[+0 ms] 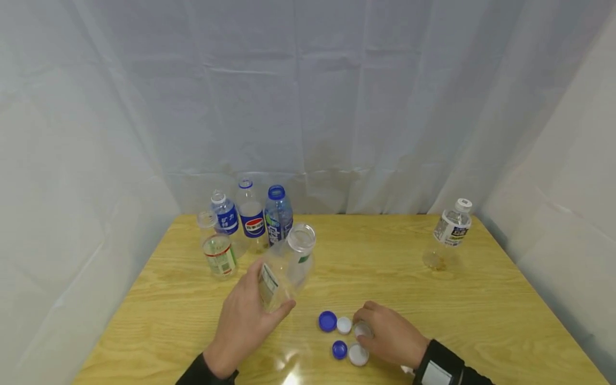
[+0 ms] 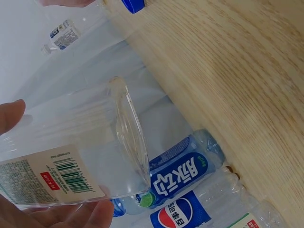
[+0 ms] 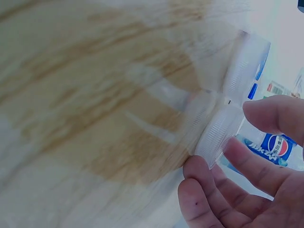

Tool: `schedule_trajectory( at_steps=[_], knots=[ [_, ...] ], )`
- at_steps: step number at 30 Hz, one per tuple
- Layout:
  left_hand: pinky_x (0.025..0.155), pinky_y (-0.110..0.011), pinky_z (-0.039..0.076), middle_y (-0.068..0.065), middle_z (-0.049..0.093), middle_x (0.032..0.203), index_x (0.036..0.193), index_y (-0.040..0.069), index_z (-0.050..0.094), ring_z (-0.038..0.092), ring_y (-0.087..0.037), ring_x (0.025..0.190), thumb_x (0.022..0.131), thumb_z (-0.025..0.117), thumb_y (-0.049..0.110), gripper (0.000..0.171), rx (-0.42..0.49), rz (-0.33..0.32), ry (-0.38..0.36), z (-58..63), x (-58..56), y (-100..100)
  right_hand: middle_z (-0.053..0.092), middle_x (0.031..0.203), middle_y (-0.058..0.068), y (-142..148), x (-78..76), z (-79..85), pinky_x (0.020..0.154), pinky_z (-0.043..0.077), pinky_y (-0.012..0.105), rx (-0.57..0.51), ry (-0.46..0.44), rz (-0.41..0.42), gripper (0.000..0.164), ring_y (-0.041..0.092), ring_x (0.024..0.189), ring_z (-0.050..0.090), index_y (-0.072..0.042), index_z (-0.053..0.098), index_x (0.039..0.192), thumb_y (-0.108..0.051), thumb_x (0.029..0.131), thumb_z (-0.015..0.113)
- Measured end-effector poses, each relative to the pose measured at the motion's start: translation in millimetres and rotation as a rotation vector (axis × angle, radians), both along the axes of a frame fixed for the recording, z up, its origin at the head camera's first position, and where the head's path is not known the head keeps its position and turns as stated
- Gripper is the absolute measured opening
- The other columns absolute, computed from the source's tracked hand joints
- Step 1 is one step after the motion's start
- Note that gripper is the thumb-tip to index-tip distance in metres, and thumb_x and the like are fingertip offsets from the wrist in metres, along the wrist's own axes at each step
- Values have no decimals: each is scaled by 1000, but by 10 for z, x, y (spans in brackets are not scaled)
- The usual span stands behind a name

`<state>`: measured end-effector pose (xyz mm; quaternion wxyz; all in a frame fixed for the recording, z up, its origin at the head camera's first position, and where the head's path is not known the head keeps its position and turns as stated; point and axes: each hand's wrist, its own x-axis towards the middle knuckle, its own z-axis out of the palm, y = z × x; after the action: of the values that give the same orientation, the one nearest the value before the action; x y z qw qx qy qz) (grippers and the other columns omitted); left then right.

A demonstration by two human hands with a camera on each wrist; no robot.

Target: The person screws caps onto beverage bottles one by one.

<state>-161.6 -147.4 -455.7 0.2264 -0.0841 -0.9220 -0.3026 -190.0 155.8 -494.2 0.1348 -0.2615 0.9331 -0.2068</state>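
Observation:
My left hand (image 1: pixel 243 318) grips a large clear plastic bottle (image 1: pixel 297 270) around its side and holds it tilted above the table, its wide mouth uncapped. A label with a barcode (image 2: pixel 71 173) faces the left wrist camera. Near the table's front, my right hand (image 1: pixel 392 334) pinches a whitish translucent cap (image 1: pixel 362 328) by its ridged rim, low over the tabletop. Close around those fingers lie a large blue cap (image 1: pixel 328 321), a small white cap (image 1: pixel 344 325), a small blue cap (image 1: pixel 339 350) and a white cap (image 1: pixel 358 354).
Back left on the wooden table (image 1: pixel 366 256) stand uncapped bottles: a blue one (image 1: pixel 279 219), a Pepsi bottle (image 1: pixel 252 222), a blue-labelled bottle (image 1: pixel 227 218) and a green-labelled clear one (image 1: pixel 220 256). A white-capped bottle (image 1: pixel 451 229) stands far right. White curtains (image 1: pixel 298 96) surround the table.

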Motion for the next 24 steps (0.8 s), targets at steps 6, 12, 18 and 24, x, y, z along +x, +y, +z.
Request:
schedule_trajectory(
  at_steps=[6, 12, 18, 24],
  knots=[
    [75, -42, 58, -11, 67, 114, 145, 9, 41, 66, -24, 96, 67, 92, 44, 100, -14, 4, 2, -11, 9, 6, 63, 95, -9, 1, 9, -9, 74, 57, 32, -7, 19, -2, 21, 4, 83, 60, -18, 73, 105, -24, 85, 76],
    [72, -38, 57, -10, 67, 110, 142, 8, 44, 65, -22, 92, 66, 92, 44, 97, -20, -9, 25, -24, 26, 21, 65, 99, -6, 24, 19, 7, 70, 56, 29, -21, 49, -9, 27, 3, 82, 59, -15, 72, 111, -24, 86, 75],
    [72, -37, 57, -11, 67, 111, 141, 6, 45, 65, -22, 93, 66, 92, 45, 96, -39, -25, 36, -19, 35, 53, 66, 105, -3, 48, 47, 84, 69, 54, 27, -55, 84, 4, 30, 5, 82, 59, -15, 70, 119, -22, 89, 70],
    [73, -37, 57, -12, 67, 112, 142, 5, 45, 65, -22, 93, 66, 91, 46, 98, -57, -22, 0, -10, 50, 90, 65, 105, -4, 71, 82, 130, 62, 46, 21, -121, 136, 56, 25, 2, 75, 52, -18, 72, 117, -16, 93, 64]
  ],
)
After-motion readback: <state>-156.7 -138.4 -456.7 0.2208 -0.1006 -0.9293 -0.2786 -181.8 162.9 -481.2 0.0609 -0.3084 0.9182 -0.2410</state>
